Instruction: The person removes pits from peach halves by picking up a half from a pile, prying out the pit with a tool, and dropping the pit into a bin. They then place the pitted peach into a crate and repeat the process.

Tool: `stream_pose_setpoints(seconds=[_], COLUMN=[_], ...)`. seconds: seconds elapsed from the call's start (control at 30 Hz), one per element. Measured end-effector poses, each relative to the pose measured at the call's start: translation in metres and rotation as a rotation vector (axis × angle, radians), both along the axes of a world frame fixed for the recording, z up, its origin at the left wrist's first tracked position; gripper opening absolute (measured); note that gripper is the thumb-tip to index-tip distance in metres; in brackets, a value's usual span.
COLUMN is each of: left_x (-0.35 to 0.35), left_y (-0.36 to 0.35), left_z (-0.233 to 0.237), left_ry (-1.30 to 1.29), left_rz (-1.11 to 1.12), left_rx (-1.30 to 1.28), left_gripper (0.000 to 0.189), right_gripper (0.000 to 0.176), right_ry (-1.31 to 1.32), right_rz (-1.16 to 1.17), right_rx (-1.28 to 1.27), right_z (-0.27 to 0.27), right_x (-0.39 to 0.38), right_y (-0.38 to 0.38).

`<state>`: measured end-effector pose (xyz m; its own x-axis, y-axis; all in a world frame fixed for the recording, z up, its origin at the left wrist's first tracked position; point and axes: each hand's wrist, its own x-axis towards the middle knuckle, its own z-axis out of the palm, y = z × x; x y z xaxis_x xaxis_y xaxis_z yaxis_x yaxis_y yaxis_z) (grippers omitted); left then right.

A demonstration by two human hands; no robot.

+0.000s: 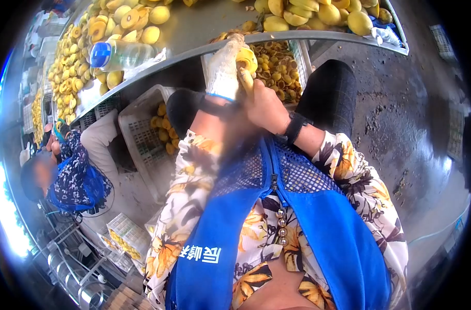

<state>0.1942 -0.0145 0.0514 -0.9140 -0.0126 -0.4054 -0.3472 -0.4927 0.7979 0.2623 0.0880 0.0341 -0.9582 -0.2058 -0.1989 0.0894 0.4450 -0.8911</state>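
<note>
My left hand (222, 70), in a white knit glove, is closed around a yellow peach half (247, 58) just over the metal table's front edge. My bare right hand (268, 107) comes up from below with its fingers wrapped round a short tan stick-shaped tool (245, 80). The tool's upper end meets the hollow of the peach half; its tip is hidden there. Under both hands, a crate of peach pieces (279, 67) stands between my knees.
On the metal table (194, 31) lie piles of yellow peaches (70, 72) and a clear bottle with a blue cap (124, 55). A white crate (142, 134) stands by my left knee. Another person (72, 168) sits at the left. Wet floor (401, 119) stretches to the right.
</note>
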Motion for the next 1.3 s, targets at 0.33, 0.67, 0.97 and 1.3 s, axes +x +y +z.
stream_pose_setpoints(seconds=[0.33, 0.67, 0.97, 1.3], left_x=[0.006, 0.014, 0.017, 0.014], left_y=[-0.012, -0.013, -0.019, -0.020], left_z=[-0.015, -0.018, -0.004, -0.026], left_ry=[0.195, 0.026, 0.184, 0.078], left_rz=[-0.058, -0.133, 0.009, 0.030], left_rx=[-0.224, -0.019, -0.076, 0.237], left_gripper=[0.029, 0.027, 0.024, 0.024], right_gripper=[0.019, 0.015, 0.014, 0.016], right_ry=[-0.345, -0.821, -0.638, -0.437], right_rz=[0.088, -0.015, 0.129, 0.105], right_rx=[-0.147, -0.483, -0.465, -0.485], right_z=[0.023, 0.055, 0.028, -0.001], right_x=[-0.006, -0.005, -0.004, 0.010], right_y=[0.004, 0.005, 0.002, -0.012])
